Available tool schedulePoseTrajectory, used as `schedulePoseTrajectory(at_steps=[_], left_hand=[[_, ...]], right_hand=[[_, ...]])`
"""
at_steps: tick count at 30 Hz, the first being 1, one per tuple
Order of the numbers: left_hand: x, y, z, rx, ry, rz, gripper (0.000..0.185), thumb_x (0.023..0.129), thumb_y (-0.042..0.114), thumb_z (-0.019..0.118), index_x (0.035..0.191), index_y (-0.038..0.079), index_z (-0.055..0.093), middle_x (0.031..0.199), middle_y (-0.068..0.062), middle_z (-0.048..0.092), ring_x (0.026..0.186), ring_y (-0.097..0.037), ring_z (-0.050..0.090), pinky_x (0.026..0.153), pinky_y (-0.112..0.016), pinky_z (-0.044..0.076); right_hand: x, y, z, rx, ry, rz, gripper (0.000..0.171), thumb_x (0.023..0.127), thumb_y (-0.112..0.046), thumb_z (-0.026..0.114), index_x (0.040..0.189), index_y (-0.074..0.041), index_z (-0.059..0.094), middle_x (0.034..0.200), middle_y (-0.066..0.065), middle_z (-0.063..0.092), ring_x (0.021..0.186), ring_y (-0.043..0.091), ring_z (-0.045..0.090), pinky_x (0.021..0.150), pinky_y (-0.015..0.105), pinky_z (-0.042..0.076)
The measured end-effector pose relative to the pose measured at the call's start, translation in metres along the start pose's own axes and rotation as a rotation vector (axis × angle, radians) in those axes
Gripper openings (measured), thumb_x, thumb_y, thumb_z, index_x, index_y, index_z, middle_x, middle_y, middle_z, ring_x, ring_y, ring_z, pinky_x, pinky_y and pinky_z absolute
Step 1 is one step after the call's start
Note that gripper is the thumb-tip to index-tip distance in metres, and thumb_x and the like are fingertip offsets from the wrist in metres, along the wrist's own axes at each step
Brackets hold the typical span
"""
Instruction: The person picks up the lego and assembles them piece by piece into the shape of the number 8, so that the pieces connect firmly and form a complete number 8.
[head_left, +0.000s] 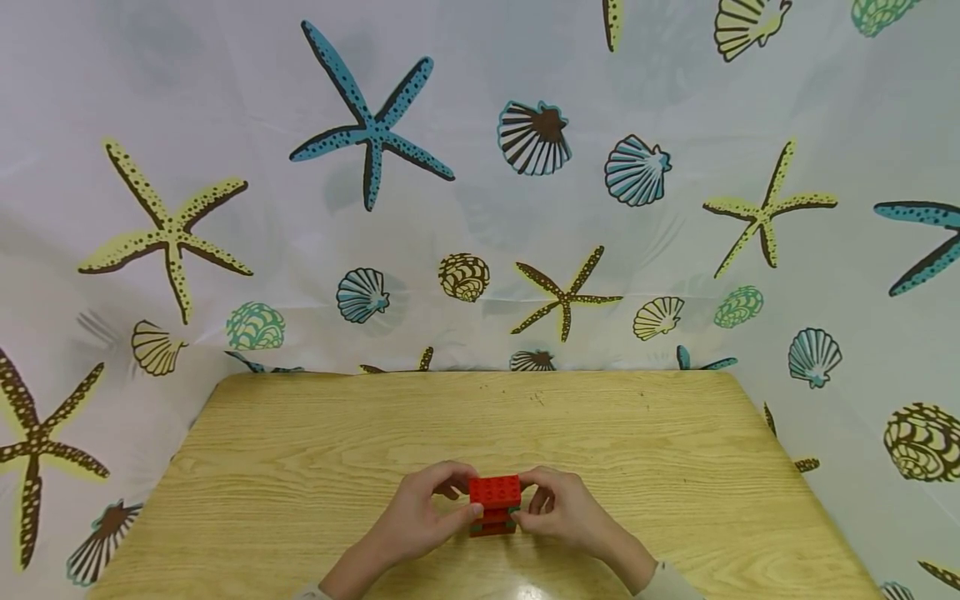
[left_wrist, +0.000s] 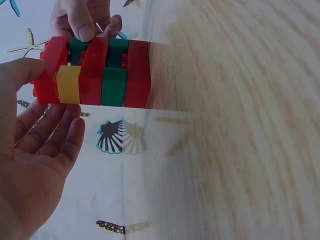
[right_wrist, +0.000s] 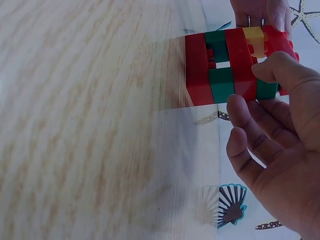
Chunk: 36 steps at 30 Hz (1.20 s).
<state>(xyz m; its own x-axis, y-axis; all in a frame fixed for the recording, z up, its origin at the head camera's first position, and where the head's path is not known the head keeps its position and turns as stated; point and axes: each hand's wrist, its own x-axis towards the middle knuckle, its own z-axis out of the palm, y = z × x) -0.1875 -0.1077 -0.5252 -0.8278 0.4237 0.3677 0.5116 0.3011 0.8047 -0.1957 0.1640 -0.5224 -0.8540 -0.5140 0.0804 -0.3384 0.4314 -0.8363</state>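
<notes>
A glossy plastic brick stack (head_left: 494,504), studded on top and layered red, green and yellow, stands upright on the pale, grainy wooden table (head_left: 300,467), near its front edge; its long axis runs straight up from the tabletop. The left hand (head_left: 417,517) grasps the stack's left side with thumb and fingertips. The right hand (head_left: 561,508) pinches its right side. Behind the table hangs a smooth curtain (head_left: 480,192) printed with starfish and shells.
</notes>
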Motion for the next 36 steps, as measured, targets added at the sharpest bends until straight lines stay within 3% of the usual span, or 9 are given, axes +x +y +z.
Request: schedulePoseTrajectory(at_steps=[8,13,19,22,31,36], left_hand=[[0.001,0.002,-0.001,0.007,-0.008,0.001,0.028,0.097,0.025,0.079,0.122,0.015,0.07,0.111,0.002,0.076,0.099,-0.008,0.069,0.082,-0.04,0.062],[0.002,0.004,-0.002,0.007,-0.017,-0.016,0.028,0.097,0.025,0.079,0.122,0.015,0.07,0.112,0.002,0.075,0.099,-0.009,0.07,0.083,-0.042,0.062],[0.002,0.004,-0.003,0.021,-0.026,-0.05,0.028,0.097,0.029,0.078,0.121,0.017,0.07,0.111,0.003,0.075,0.099,-0.01,0.07,0.084,-0.043,0.063],[0.001,0.004,-0.003,0.025,-0.032,-0.052,0.028,0.097,0.03,0.078,0.121,0.018,0.07,0.111,0.003,0.075,0.099,-0.011,0.07,0.084,-0.043,0.063],[0.001,0.003,-0.003,0.015,-0.042,-0.046,0.029,0.098,0.03,0.077,0.123,0.018,0.069,0.113,0.001,0.075,0.1,-0.011,0.071,0.084,-0.044,0.063],[0.0,0.002,-0.003,0.025,-0.042,-0.036,0.029,0.099,0.03,0.077,0.123,0.017,0.069,0.114,0.001,0.075,0.1,-0.011,0.071,0.084,-0.044,0.063]], right_hand=[[-0.001,-0.002,-0.001,-0.003,0.002,-0.012,0.044,0.093,-0.02,0.081,0.134,-0.009,0.069,0.111,0.007,0.074,0.076,0.003,0.064,0.063,0.021,0.054],[-0.001,-0.005,-0.002,0.024,0.011,-0.011,0.055,0.096,-0.031,0.079,0.144,-0.01,0.063,0.104,0.008,0.074,0.074,0.005,0.065,0.063,0.023,0.055],[0.0,-0.01,-0.002,0.054,0.025,0.003,0.045,0.101,-0.038,0.072,0.14,-0.015,0.067,0.128,0.005,0.073,0.077,0.005,0.066,0.067,0.025,0.056],[-0.001,-0.01,-0.002,0.047,0.027,0.0,0.041,0.101,-0.037,0.071,0.138,-0.018,0.069,0.132,0.006,0.072,0.077,0.005,0.066,0.068,0.025,0.056],[-0.001,-0.012,-0.003,0.036,0.029,-0.006,0.042,0.101,-0.036,0.073,0.137,-0.014,0.071,0.13,0.01,0.073,0.077,0.005,0.066,0.067,0.024,0.055],[-0.002,-0.012,-0.003,0.045,0.032,-0.006,0.044,0.099,-0.035,0.075,0.137,-0.013,0.071,0.12,0.01,0.076,0.074,0.004,0.065,0.064,0.023,0.054]])
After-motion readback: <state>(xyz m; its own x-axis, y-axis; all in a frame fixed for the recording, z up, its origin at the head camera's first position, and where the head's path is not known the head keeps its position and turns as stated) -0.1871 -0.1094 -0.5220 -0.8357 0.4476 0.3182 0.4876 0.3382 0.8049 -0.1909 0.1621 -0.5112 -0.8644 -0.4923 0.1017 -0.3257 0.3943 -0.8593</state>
